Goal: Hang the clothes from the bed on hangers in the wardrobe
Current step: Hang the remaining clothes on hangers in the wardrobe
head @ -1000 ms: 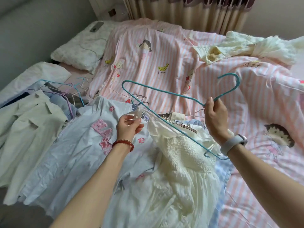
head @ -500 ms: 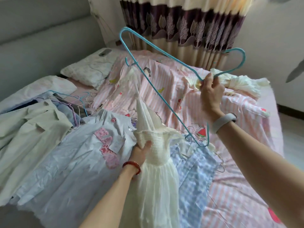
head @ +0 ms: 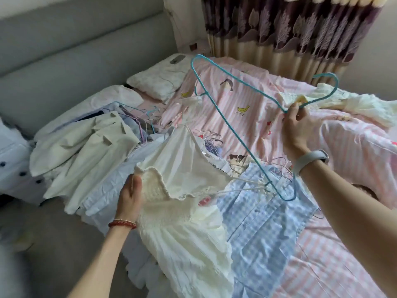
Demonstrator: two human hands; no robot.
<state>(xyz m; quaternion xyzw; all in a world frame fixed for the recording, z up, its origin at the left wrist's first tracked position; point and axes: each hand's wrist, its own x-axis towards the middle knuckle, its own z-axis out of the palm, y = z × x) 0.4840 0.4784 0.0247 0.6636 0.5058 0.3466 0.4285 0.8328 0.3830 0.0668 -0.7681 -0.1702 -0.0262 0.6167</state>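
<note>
Two hands work over a bed [head: 343, 244] strewn with clothing. The right hand [head: 297, 127] is raised above the pink striped quilt [head: 247, 117], its fingers curled tight round the neck of a turquoise wire hanger [head: 236, 125] just below the hook; the hanger tilts, one shoulder high toward the curtain [head: 290, 33], the other low over a blue checked shirt [head: 268, 222]. The left hand [head: 131, 196], a red bead bracelet [head: 122, 224] at its wrist, grips the smocked top edge of a cream dress [head: 189, 233], thumb and fingers closed on the fabric. One thin strap of the dress runs up toward the hanger's upper shoulder; others stretch across to the notch at its lower corner. The dress skirt falls over the near edge of the bed. To the left lie a beige jacket [head: 86, 151] and a pale blue shirt [head: 107, 186], overlapping. A tangle of spare wire hangers [head: 146, 121] rests behind them, near a white pillow [head: 159, 80]. More cream clothing [head: 354, 104] is heaped at the far right of the quilt. A pale wristband [head: 309, 160] circles the right wrist. The grey padded headboard [head: 75, 52] runs along the left. The wardrobe is out of view.
</note>
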